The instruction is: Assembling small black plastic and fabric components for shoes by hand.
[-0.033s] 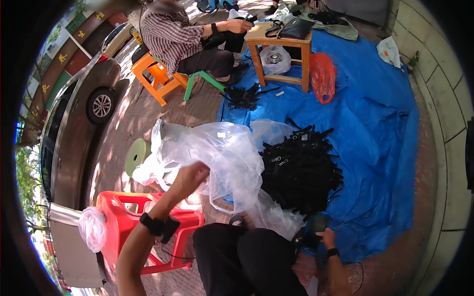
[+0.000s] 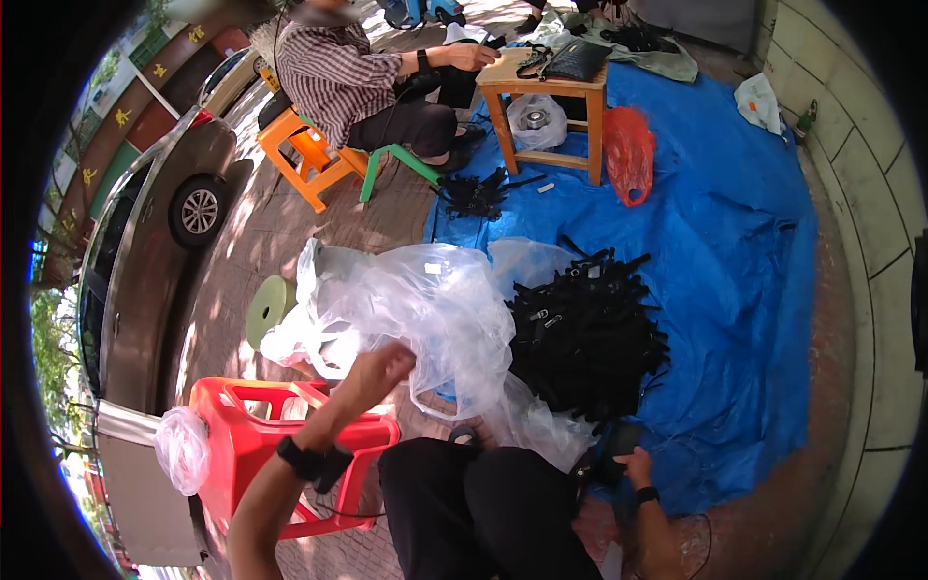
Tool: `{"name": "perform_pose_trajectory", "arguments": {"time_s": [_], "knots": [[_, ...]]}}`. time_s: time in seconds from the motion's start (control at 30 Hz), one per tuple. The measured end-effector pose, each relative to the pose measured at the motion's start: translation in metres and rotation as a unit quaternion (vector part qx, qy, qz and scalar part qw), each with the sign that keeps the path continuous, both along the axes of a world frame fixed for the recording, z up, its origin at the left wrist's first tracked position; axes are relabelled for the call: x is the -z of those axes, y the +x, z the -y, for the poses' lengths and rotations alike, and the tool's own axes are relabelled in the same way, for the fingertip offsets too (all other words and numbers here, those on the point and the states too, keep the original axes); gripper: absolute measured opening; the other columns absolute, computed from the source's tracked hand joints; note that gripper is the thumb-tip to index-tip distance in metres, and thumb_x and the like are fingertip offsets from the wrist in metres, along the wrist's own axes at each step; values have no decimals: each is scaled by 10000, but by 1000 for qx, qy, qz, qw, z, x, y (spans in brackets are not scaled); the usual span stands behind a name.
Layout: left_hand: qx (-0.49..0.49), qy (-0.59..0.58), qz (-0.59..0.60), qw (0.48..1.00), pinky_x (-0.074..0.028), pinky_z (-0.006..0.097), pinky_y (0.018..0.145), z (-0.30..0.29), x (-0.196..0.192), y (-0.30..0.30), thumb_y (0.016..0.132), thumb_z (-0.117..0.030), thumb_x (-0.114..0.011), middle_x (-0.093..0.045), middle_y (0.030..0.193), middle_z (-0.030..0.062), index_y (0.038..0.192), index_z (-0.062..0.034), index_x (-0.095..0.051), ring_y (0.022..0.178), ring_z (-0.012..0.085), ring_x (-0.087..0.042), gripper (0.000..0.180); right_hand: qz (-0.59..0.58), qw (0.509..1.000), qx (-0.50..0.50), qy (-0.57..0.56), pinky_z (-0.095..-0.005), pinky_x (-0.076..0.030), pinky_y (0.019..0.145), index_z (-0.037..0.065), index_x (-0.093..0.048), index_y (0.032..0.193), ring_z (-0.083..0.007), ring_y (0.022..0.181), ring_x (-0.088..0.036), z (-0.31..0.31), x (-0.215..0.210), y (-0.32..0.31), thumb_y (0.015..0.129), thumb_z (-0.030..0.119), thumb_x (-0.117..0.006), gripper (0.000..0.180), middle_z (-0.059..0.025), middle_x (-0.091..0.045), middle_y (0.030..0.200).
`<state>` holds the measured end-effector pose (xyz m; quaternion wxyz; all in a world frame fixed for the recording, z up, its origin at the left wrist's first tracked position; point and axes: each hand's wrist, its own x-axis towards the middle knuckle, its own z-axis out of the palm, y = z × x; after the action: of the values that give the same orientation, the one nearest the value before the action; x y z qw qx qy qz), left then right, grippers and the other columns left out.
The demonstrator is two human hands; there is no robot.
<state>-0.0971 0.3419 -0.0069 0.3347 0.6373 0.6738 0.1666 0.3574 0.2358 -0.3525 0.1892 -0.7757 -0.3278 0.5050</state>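
Observation:
My left hand (image 2: pixel 383 375) is raised over the clear plastic bag (image 2: pixel 440 290), in front of my knees. Its fingers are curled and closed; whether anything small is in them is hidden. Low on the right, beside my thigh, my right hand (image 2: pixel 635 468) has its fingers closed at the edge of a dark, flat-looking piece (image 2: pixel 611 452), whose kind is unclear. Just beyond it lies a big heap of black straps with metal buckles (image 2: pixel 585 333), partly against the plastic bag.
A blue tarp (image 2: pixel 730 338) spreads under the heap. At left are a red plastic stool (image 2: pixel 232 440) and a green roll (image 2: pixel 269 309). Farther off, a person (image 2: pixel 338 82) sits by a wooden stool (image 2: pixel 541 87) bearing a black bag (image 2: pixel 578 58). A wall (image 2: pixel 884 222) runs along the right.
My left hand has dropped slightly lower, toward me. My right hand keeps to the dark piece, which has shifted a little. The seated person's hand has shifted slightly at the wooden stool.

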Motion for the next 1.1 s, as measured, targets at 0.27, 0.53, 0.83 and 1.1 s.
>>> {"name": "perform_pose_trajectory", "arguments": {"time_s": [0.27,0.53,0.83,1.1], "knots": [[13,23,-2,1000,-436,346,760,105,-11,48,799,-213,-538,-585,890,170,946,-8,-577,855,301,-562,256,172,957,-172,157,-439,-449,632,-11,-578,680,-405,724,-561,-18,-45,-4,492,123,-723,272,-231,-580,723],[-2,43,-21,999,-433,342,774,111,-11,26,817,-226,-497,-592,901,164,929,-5,-589,868,299,-562,265,351,871,-322,120,-423,-484,629,27,-629,673,-357,686,-596,3,-73,67,583,129,-661,140,-193,-603,707],[-25,-3,1,1000,-433,328,760,117,-12,25,802,-209,-506,-588,875,166,921,7,-578,845,288,-566,257,389,845,-359,71,-411,-490,652,43,-655,700,-344,704,-606,-6,-54,79,576,127,-664,150,-187,-610,711],[-111,-27,58,992,-388,246,682,114,-34,22,795,-91,-465,-563,786,50,894,25,-558,733,129,-506,178,-100,990,-66,72,-222,-386,457,24,-636,801,-89,515,-509,-54,-55,50,601,59,-646,203,6,-574,632]]}}
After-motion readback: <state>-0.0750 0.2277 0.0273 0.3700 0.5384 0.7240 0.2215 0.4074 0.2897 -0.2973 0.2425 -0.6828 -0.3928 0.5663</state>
